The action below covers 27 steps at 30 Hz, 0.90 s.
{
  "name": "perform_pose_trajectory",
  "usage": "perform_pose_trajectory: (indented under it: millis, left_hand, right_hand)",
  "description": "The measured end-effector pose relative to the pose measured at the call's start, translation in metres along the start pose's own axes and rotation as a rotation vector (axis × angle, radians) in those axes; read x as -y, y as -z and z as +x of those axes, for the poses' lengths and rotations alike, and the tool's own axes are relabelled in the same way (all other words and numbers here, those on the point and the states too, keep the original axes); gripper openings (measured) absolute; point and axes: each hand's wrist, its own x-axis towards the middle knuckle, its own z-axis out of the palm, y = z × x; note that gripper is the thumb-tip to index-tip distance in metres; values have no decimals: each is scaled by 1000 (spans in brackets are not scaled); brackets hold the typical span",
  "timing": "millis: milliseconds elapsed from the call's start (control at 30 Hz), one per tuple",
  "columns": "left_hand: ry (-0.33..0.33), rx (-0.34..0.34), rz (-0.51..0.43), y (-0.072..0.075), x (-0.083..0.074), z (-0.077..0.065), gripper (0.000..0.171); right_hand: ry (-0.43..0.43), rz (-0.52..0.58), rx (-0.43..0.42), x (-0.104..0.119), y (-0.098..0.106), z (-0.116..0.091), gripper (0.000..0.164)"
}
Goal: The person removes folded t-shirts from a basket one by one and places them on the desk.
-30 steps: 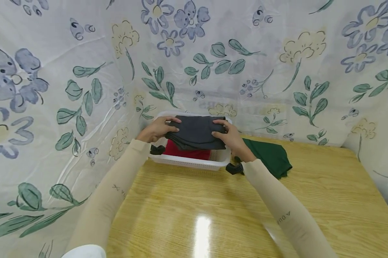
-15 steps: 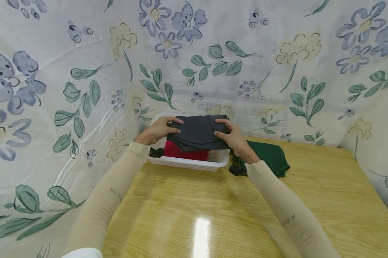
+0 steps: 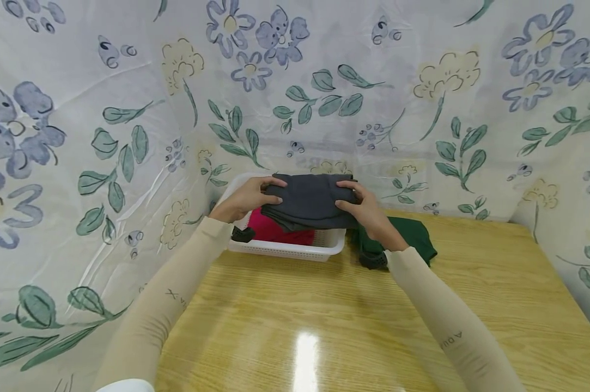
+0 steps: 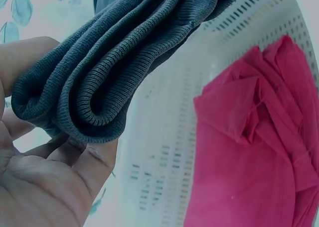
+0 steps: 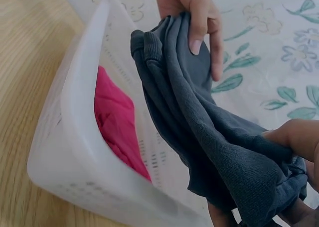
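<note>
We hold the folded dark grey cloth (image 3: pixel 310 196) above the white basket (image 3: pixel 280 250), our left grip (image 3: pixel 248 198) closed on one end and our right grip (image 3: pixel 370 211) on the other. A red cloth (image 3: pixel 280 234) lies inside; a green cloth (image 3: pixel 417 235) lies beside the basket on the worktop (image 3: pixel 255 305).

Beige sleeves (image 3: pixel 147 316), dark lettering (image 3: pixel 451 340) (hard to read), black wrist pieces (image 3: pixel 243 234), white left-arm hem (image 3: pixel 128 386)
</note>
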Motion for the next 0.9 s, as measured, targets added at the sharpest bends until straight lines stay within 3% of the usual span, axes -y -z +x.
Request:
perform_pose_trajectory:
  millis: [433, 667, 900]
  left_hand:
    - [-84, 29, 26, -23, -13, 11, 45]
    - [-88, 40, -39, -38, -24, 17, 46]
    - [-100, 47, -29, -57, -36, 22, 44]
  right_hand:
    - [27, 35, 7, -2, 33, -16, 51]
    - [56, 60, 10, -1, 50, -25, 52]
    - [68, 61, -31, -4, 68, -36, 52]
